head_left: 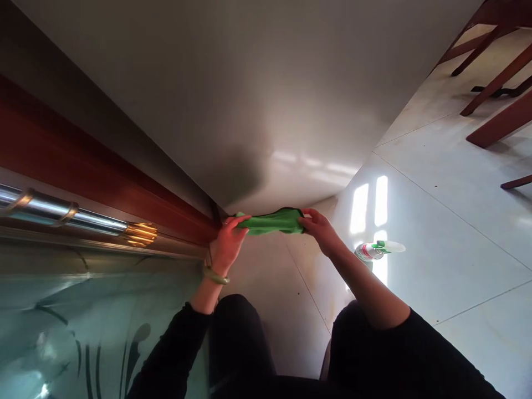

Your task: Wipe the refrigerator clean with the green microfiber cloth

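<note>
A green cloth (272,221) with a dark edge is stretched between my two hands, low beside a smooth pale upright panel (266,100). My left hand (229,241) grips the cloth's left end between thumb and fingers; a bangle (216,276) circles that wrist. At the other end, my right hand (320,228) pinches the cloth's corner. On the floor to the right of my right forearm stands a spray bottle (369,251) with a green and white top.
A glass door (103,310) with a metal bar handle (100,219) and a red-brown frame (124,185) lies close on my left. Wooden furniture legs (499,77) stand at the upper right on the tiled floor (449,221). My knees are below my hands.
</note>
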A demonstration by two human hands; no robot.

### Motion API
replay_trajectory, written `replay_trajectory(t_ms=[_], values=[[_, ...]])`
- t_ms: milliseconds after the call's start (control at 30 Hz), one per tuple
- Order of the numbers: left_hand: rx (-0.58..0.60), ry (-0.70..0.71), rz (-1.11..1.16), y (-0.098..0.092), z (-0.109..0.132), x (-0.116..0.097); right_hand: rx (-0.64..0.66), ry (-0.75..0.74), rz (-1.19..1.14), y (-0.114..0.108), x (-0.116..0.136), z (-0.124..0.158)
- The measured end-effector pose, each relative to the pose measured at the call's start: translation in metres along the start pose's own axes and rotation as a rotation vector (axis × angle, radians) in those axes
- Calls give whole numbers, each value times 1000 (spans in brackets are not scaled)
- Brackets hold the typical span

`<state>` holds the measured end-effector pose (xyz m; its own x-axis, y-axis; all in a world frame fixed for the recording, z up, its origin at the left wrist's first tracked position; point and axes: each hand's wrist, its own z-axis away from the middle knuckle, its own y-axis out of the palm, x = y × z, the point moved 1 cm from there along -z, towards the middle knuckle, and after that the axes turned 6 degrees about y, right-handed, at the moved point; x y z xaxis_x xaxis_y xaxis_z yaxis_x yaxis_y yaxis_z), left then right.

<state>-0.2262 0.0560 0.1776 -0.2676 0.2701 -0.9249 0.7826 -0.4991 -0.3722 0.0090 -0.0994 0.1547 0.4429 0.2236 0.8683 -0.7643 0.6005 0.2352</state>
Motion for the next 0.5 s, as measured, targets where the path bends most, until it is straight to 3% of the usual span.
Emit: replay_trajectory(t_ms=[100, 200, 300, 400, 500], values=[[-74, 156, -383, -4, -3, -7, -7, -181, 109, 6, 5, 9], [-97, 269, -512, -5, -8, -18, 66, -342, 367, 13, 9, 18], [-129, 378, -519, -10, -16, -31, -91, -430, 567, 9, 14, 18], [-111, 270, -270, -15, -27, -34, -250, -480, 464, -1, 22, 12], [-74, 62, -29, -7, -34, -25, -249, -390, 275, -5, 24, 7]])
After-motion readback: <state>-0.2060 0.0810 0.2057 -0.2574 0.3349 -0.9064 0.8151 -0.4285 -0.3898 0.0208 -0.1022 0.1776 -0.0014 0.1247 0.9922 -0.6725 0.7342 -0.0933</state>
